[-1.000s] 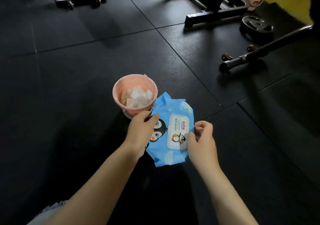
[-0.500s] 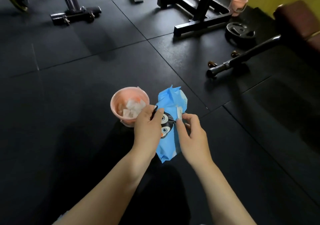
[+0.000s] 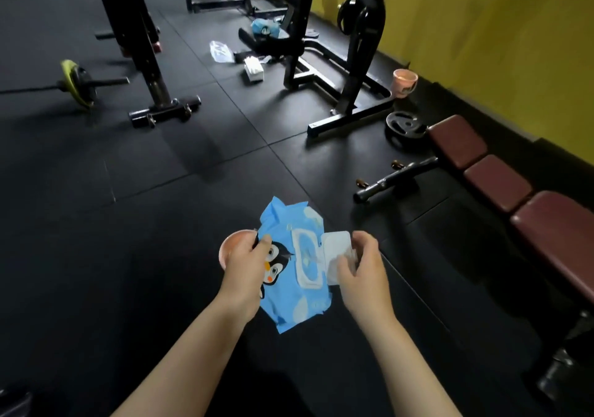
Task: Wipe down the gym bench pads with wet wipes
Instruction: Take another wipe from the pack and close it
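Single head-worn wide-angle view, looking forward and down. Two bare hands close below centre; black rubber-tiled gym floor (image 3: 96, 223) fills frame; maroon padded bench (image 3: 501, 178) right; yellow wall (image 3: 514, 30) beyond.

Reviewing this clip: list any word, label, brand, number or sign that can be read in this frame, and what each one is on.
No text can be read.
Blue penguin-print wet wipe pack, held by the left hand: only cartoon penguins; its white flip lid, opened by the right hand, shows no readable lettering.
Second blue pack on the floor further back: too small.
Pink cup by the yellow wall: dark mark, blurred.
Black weight plate: markings unreadable.
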